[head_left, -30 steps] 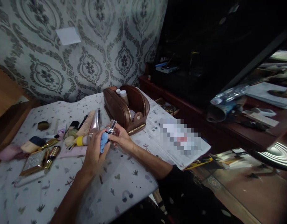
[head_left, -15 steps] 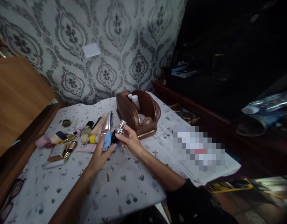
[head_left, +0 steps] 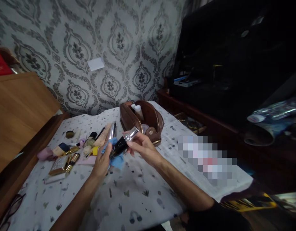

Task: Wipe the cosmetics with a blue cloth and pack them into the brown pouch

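Two bare hands share one glossy black cylindrical bottle (head_left: 120, 146) w/ a shiny silver cap (head_left: 132, 134), held up tilted over the table, cap end up & toward the R; L hand (head_left: 103, 162) is closed round the lower body, thumb along the near side, w/ a crumpled light-blue cloth (head_left: 117, 162) tucked in against it & hanging out below; R hand (head_left: 145, 148) is curled at the cap end, thumb on the near side by the collar, fingers partly hidden; bottle looks stiff, smooth & prob. slippery, maybe glass, so treat as fragile; weight hard to judge, prob. modest; best hold is the black body, full wrap, w/ cloth for friction, rather than the cap alone, which might pull off; cloth itself soft, light, easy to pinch anywhere; just beyond R hand sits an open brown leather zip bag (head_left: 128, 119), w/ white-capped bottles (head_left: 138, 111) standing inside; L of the hands, a loose spread of cosmetics, incl. a yellow cap (head_left: 95, 150) near L hand, a beige flat tube (head_left: 102, 134) & a gold-edged square compact (head_left: 58, 164); all on a white printed tablecloth (head_left: 128, 205).
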`<state>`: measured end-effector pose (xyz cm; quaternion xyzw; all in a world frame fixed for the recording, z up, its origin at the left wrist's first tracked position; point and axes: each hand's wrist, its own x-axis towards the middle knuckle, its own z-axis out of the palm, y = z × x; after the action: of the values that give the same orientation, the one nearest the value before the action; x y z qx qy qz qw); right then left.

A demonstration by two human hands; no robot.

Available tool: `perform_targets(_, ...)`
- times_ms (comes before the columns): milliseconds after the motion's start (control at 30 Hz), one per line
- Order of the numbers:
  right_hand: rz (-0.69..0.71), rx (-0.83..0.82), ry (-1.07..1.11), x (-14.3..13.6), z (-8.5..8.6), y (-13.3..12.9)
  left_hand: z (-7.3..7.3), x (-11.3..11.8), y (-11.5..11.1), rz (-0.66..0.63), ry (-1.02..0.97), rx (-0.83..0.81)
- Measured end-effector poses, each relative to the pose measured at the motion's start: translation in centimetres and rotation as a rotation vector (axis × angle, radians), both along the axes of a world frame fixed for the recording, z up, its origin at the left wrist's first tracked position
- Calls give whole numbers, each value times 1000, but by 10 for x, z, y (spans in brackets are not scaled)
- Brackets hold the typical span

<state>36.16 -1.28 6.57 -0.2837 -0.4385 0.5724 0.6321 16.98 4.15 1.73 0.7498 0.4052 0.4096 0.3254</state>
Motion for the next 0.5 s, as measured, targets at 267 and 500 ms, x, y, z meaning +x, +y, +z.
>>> perform_targets(267, -173, 112, -226, 59, 40, -4, 44, 66, 13, 141, -148, -44)
perform_targets(500, -293, 200, -314, 96, 70, 3, 82, 98, 19, -90, -95, 164)
